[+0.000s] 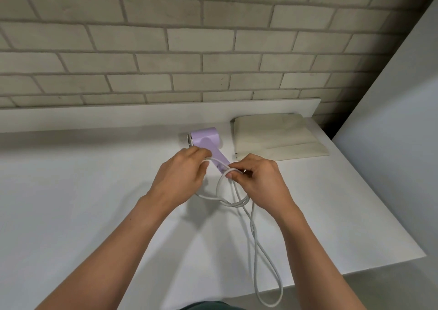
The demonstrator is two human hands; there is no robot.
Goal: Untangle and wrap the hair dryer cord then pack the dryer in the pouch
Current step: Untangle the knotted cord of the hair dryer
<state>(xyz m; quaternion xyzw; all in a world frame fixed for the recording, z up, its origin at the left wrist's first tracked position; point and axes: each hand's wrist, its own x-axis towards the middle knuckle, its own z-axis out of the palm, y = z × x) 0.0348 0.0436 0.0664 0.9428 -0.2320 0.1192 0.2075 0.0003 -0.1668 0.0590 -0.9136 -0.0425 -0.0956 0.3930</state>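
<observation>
Beside the cream fabric pouch (277, 136) on the white worktop (94, 191), left hand (182, 174) and right hand (258, 179) are pinching the lilac plastic hair dryer's (205, 135) looped white cord (254, 238), apparently untangling it before coiling.

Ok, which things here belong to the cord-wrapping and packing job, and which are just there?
Job: lilac hair dryer, white cord, cream pouch, left hand and right hand, both gripping the cord.
Just there: white table, brick wall.
</observation>
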